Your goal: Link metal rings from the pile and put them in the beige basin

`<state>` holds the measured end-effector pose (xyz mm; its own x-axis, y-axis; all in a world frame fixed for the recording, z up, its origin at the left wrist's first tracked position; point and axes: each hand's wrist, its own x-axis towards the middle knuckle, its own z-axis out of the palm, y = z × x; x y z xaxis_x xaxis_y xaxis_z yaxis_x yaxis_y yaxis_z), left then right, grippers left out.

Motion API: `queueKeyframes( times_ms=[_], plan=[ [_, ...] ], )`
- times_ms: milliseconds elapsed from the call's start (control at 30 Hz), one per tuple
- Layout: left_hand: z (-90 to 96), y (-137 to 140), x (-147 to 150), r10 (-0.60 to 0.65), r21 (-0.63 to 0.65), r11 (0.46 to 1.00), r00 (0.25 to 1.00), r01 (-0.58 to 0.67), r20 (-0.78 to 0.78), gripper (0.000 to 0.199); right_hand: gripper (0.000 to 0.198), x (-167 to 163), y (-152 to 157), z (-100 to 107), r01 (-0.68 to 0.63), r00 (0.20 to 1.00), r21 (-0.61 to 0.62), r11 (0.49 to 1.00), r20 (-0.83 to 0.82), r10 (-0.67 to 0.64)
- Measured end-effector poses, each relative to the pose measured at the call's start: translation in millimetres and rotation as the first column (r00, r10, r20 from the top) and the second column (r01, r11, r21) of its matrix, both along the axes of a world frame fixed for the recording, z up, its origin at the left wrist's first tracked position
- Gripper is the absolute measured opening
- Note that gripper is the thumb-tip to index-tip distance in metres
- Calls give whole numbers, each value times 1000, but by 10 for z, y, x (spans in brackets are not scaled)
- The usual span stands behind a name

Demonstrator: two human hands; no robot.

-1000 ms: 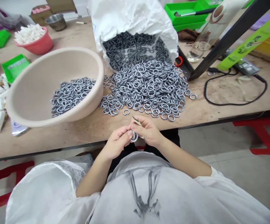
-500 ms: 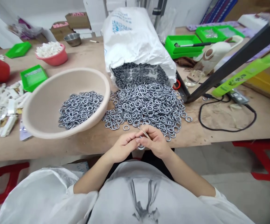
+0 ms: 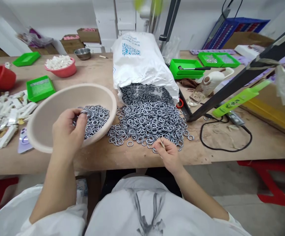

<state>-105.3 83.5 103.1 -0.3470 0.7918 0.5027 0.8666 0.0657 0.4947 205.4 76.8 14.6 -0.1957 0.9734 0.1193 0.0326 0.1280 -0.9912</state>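
My left hand [image 3: 67,129] is over the near side of a beige plastic basin [image 3: 41,119], thumb and fingers closed on a grey ring at their tips. Grey rings [image 3: 96,121] lie heaped in the basin below it. My right hand [image 3: 168,152] is at the table's front edge, closed around a thin, pale, pointed tool [image 3: 162,143] whose kind I cannot make out. Just beyond that hand spreads a big pile of grey rings [image 3: 152,121]. They spill from the mouth of a white sack [image 3: 144,62] lying on the table.
White plastic parts [image 3: 7,114] and a green tray [image 3: 41,88] lie left of the basin. A red bowl [image 3: 61,70] of white pieces stands behind. To the right are a slanting black post [image 3: 221,88], a bottle [image 3: 207,85] and a looped black cable [image 3: 227,149].
My left hand has parted from my right and moved left, up over the basin. The right hand stays near the pile with the thin tool. The view has tilted up a little.
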Motion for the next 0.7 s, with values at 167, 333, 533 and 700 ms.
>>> queueKeyframes(
  times_ms=[167,333,533,700],
  plan=[
    [-182,226,-294,-18,-305,947,933,-100,-360,47,38,-31,-12,-39,-86,995,-65,994,44,89],
    [-131,124,147,-123,65,986,936,152,-329,35,41,-169,68,-82,-52,981,-273,961,-194,-2],
    [1,69,724,-428,194,842,842,503,-328,17,42,-19,336,-65,167,900,-311,936,-340,-273],
    [89,97,1183,-612,322,686,757,652,-229,15,38,134,433,-14,122,914,-241,963,-351,-203]
  ],
)
